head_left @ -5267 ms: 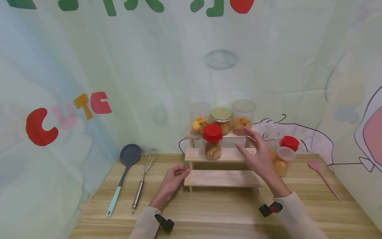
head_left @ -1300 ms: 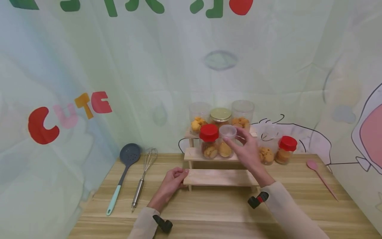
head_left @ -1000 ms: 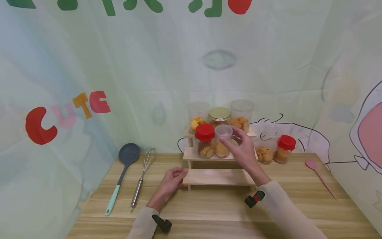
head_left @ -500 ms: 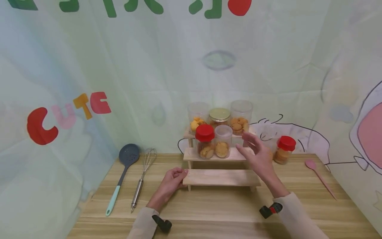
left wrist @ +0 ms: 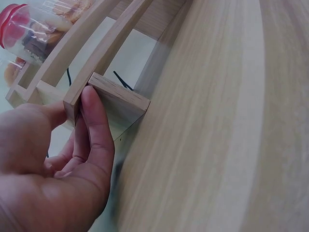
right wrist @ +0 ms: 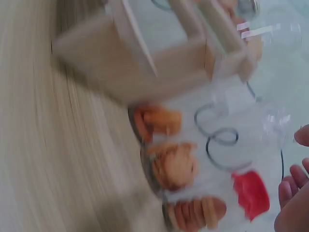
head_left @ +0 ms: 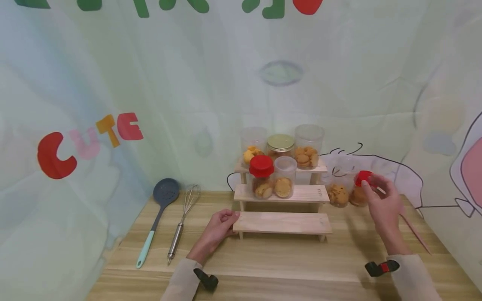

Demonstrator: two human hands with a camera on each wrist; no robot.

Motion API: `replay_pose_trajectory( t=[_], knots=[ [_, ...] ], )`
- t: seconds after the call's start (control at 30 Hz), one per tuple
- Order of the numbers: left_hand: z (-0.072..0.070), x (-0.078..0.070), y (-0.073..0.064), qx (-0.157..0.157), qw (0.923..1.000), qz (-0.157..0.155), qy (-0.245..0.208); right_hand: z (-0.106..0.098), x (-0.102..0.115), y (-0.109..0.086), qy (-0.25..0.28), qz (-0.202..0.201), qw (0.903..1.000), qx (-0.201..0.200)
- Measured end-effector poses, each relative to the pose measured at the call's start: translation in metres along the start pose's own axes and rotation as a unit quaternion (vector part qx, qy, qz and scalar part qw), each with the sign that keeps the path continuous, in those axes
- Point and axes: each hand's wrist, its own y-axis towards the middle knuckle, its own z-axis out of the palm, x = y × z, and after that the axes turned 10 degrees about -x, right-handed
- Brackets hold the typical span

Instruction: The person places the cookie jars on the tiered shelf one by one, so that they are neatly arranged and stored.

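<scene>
A three-step wooden rack (head_left: pixel 282 222) stands mid-table, its lowest step pinched at the left end between thumb and fingers of my left hand (head_left: pixel 218 228). The left wrist view has the thumb on top of the board (left wrist: pixel 72 102) and a fingertip (left wrist: pixel 91 95) underneath. On the right, my right hand (head_left: pixel 385 205) is at a red-lidded cookie jar (head_left: pixel 358 197), fingers spread around the lid's side. In the blurred right wrist view a gap separates those fingers (right wrist: pixel 299 176) from the red lid (right wrist: pixel 252 194). Next to that jar stands a clear cookie jar (head_left: pixel 338 195).
Another red-lidded jar (head_left: pixel 262 184) and a clear cookie jar (head_left: pixel 284 184) share the middle step. The top step bears a gold-lidded jar (head_left: pixel 280 144) between two clear ones. A slotted turner (head_left: pixel 165 194) and whisk (head_left: pixel 180 225) lie left, a pink spoon (head_left: pixel 416 234) right.
My right hand set a clear cookie jar on the middle step beside the red-lidded one, let go, and moved right to the other red-lidded jar. The left hand stayed on the rack.
</scene>
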Motion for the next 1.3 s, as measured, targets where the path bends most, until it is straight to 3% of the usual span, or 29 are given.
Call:
replay_pose_trajectory(
  t=[0.13,0.73,1.0,1.3],
  knots=[
    [-0.001,0.000,-0.001,0.002,1.0000,0.000,-0.005,-0.003,-0.010,0.014,-0.048,0.018,0.9987,0.002],
    [-0.002,-0.001,-0.003,0.017,0.9998,-0.005,-0.003,-0.002,-0.039,0.043,-0.109,0.016,0.9862,0.124],
    [-0.004,0.000,-0.001,0.020,0.9998,0.000,-0.002,-0.002,-0.045,0.043,-0.092,0.009,0.9883,0.121],
    [-0.003,-0.001,-0.002,0.019,0.9998,-0.005,-0.002,-0.022,-0.043,0.023,-0.135,0.006,0.9842,0.115]
  ],
)
